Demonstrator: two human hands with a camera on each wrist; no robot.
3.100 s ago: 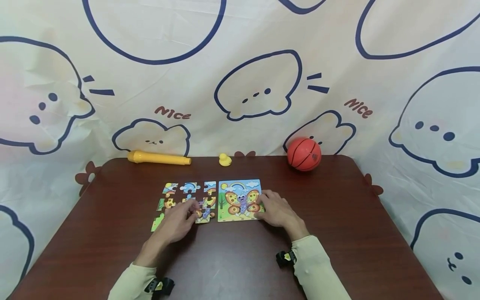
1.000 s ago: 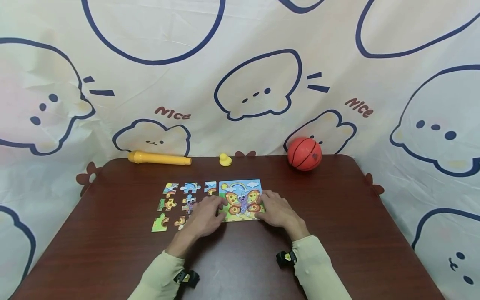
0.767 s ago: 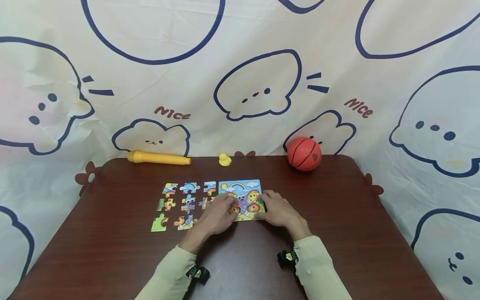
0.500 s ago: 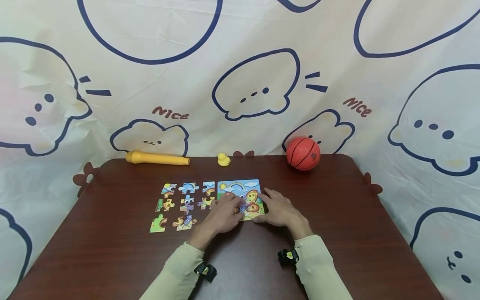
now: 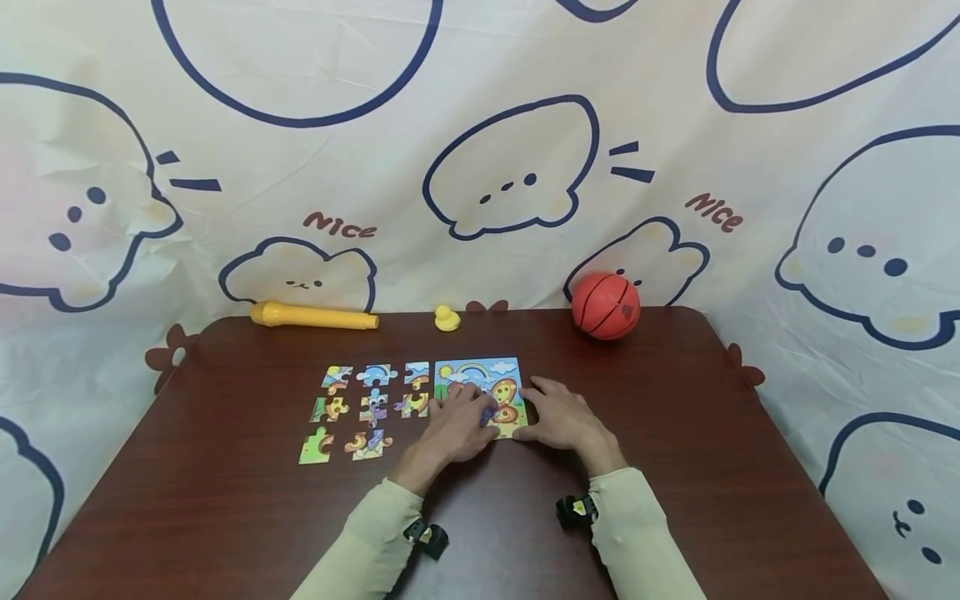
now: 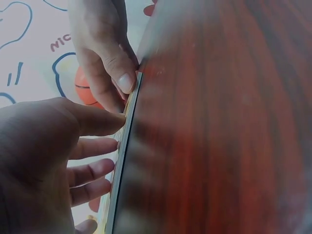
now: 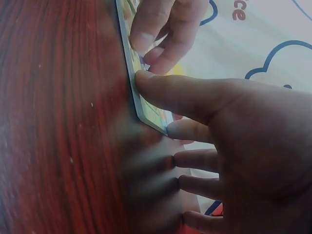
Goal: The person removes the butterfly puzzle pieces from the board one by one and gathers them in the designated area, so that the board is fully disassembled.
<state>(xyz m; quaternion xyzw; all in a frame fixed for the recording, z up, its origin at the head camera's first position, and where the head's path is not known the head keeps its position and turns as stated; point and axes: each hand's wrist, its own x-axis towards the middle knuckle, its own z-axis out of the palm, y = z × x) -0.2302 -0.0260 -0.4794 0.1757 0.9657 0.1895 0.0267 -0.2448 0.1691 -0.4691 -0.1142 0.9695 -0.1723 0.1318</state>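
A butterfly puzzle board [image 5: 487,377] lies at mid-table, with several loose puzzle pieces [image 5: 372,407] laid in rows to its left. My left hand [image 5: 459,421] rests on the board's picture, its fingers straight over the butterfly. I cannot tell whether a piece lies under them. In the left wrist view its thumb [image 6: 97,121] touches the board's near edge [image 6: 122,151]. My right hand [image 5: 561,414] lies at the board's right side, fingers spread on the table. In the right wrist view its thumb [image 7: 165,90] presses the board's edge [image 7: 146,108].
A yellow torch [image 5: 313,317], a small yellow duck [image 5: 447,318] and an orange ball [image 5: 606,306] stand along the far edge of the dark wooden table [image 5: 675,467]. A printed cloth [image 5: 510,167] hangs behind.
My left hand has moved right from the loose pieces onto the board. The piece at the near right of the rows is gone from its spot. The right hand has stayed put.
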